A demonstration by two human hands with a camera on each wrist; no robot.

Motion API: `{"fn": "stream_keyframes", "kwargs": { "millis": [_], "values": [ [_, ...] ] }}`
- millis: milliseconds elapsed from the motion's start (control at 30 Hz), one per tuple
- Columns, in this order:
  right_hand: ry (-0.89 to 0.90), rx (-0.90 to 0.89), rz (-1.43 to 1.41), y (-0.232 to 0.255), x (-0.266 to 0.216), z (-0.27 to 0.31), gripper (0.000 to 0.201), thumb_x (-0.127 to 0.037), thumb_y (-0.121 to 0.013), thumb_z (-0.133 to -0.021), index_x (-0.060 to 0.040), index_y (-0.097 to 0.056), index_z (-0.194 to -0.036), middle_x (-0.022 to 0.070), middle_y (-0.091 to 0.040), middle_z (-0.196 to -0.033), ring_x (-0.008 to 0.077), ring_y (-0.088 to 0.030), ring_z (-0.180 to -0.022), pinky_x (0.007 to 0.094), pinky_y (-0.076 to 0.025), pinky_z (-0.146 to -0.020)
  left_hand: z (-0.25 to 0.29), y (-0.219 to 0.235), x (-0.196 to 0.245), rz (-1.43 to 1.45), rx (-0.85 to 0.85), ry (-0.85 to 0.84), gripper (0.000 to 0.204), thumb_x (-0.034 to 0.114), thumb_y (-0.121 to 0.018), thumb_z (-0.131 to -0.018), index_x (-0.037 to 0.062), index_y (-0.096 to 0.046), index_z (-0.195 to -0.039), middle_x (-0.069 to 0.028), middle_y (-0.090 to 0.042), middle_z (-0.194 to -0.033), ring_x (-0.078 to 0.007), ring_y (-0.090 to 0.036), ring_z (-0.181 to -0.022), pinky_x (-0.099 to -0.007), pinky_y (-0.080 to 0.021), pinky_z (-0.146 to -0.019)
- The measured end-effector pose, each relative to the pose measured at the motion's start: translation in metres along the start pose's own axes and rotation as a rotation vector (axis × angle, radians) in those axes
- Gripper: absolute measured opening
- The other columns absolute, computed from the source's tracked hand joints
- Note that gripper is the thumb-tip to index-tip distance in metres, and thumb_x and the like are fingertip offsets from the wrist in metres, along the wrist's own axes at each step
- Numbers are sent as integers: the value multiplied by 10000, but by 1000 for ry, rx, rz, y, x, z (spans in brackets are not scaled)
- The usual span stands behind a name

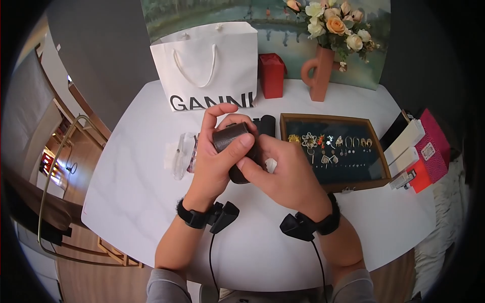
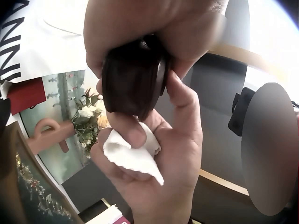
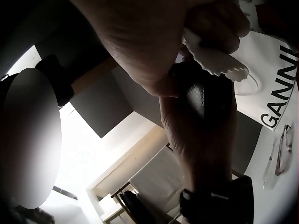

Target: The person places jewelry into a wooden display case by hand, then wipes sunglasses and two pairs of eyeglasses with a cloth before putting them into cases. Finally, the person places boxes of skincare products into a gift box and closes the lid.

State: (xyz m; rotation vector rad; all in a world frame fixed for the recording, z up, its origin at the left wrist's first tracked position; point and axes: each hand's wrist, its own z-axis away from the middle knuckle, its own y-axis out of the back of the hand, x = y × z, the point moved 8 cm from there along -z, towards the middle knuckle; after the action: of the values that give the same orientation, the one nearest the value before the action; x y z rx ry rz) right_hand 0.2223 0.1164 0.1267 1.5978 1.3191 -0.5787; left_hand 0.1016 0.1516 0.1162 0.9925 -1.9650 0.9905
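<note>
A dark brown leather-like case (image 1: 231,136) is held in front of the chest in the head view. The left hand (image 1: 214,156) grips it, thumb across its front. The right hand (image 1: 290,174) pinches the case's lower part and keeps a crumpled white cloth or tissue (image 1: 271,165) in its palm. In the left wrist view the dark case (image 2: 133,79) sits between both hands, with the white cloth (image 2: 133,154) under the right hand's fingers. The right wrist view is dim; the white cloth (image 3: 215,58) shows beside the case (image 3: 205,95).
Behind stand a white paper bag (image 1: 212,65), a red box (image 1: 273,76) and a vase (image 1: 321,76) with flowers. A jewelry tray (image 1: 333,177) lies at right, beside cards and a pink case (image 1: 432,146). Glasses and a clear packet (image 1: 180,159) lie left; a black cylinder (image 1: 267,124) lies behind the hands.
</note>
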Motion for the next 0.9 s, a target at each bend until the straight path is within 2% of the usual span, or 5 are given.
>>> {"fn": "stream_keyframes", "kwargs": {
  "millis": [100, 167, 367, 467, 900],
  "values": [
    [79, 126, 101, 8, -3, -1, 348, -277, -753, -859, 34, -600, -829, 152, -632, -635, 297, -636, -546, 370, -470, -518, -3, -1, 7, -124, 65, -12, 572, 257, -735, -904, 69, -421, -1344, -80, -596, -1146, -169, -603, -1029, -307, -525, -887],
    [95, 174, 69, 8, 4, -6, 335, -263, -758, -862, 29, -597, -825, 153, -630, -633, 293, -634, -539, 369, -464, -511, -1, 7, -9, -203, 88, 255, 488, 252, -673, -961, 61, -442, -1346, -58, -596, -1166, -136, -590, -1055, -289, -494, -920],
    [-78, 19, -145, -65, 75, 3, 292, -266, -753, -877, -6, -627, -827, 147, -623, -633, 237, -611, -547, 376, -456, -521, -22, 90, -6, -444, 439, 20, 336, 284, -576, -1031, 39, -528, -1257, -64, -589, -1105, -125, -543, -989, -264, -477, -869],
    [-141, -373, -268, -138, 111, 33, 209, -185, -710, -855, 13, -654, -816, 139, -666, -676, 236, -659, -609, 366, -514, -587, -25, 149, -39, -827, 306, 176, 329, 253, -610, -1006, -1, -563, -1211, -82, -619, -1049, -142, -582, -937, -283, -500, -831],
    [-256, -354, -393, -157, 129, 45, 127, -77, -643, -855, 27, -655, -784, 120, -656, -645, 192, -637, -568, 345, -485, -532, -11, 137, -102, -1355, 6, 182, 439, 75, -637, -913, 25, -540, -1338, -237, -635, -1239, -304, -656, -1023, -380, -522, -887]
  ]
}}
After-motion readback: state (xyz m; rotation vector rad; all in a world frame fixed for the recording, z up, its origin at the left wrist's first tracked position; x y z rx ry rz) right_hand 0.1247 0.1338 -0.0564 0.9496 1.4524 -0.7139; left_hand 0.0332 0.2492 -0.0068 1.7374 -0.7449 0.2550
